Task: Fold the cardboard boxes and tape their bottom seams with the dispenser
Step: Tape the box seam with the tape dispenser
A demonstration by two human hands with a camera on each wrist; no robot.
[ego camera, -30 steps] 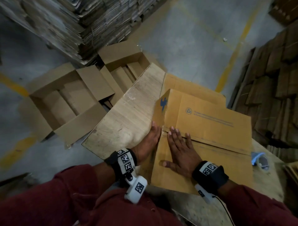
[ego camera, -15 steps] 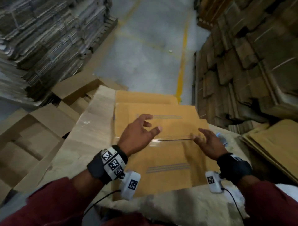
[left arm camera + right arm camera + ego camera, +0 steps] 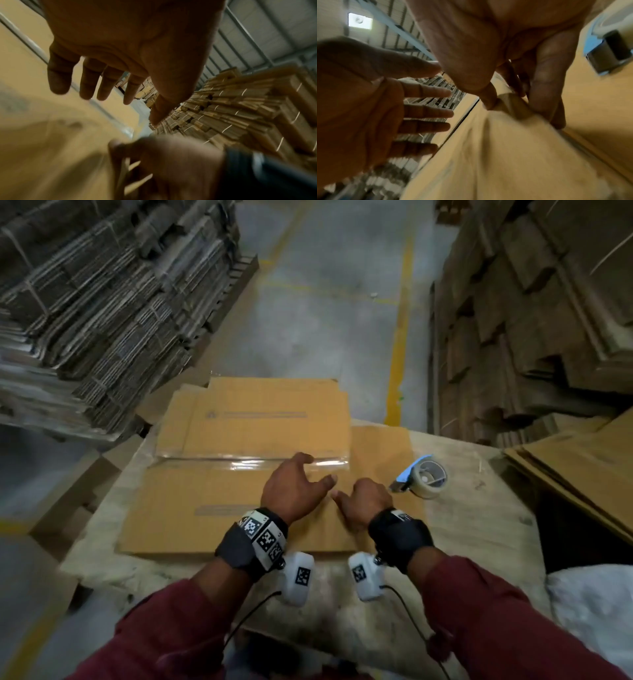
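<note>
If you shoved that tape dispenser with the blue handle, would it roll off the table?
Probably not: the clear-tape dispenser with blue handle seems to rest on its side on the wooden table, so it would likely slide. It looks light and is some way from the edge.

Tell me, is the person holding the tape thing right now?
No, the tape dispenser sits alone on the table, just beyond the right hand, and the left hand is open and empty.

Grey concrete floor (image 3: 325,313) with yellow lines (image 3: 399,337), flanked by what look like cardboard stacks (image 3: 102,285).
</note>
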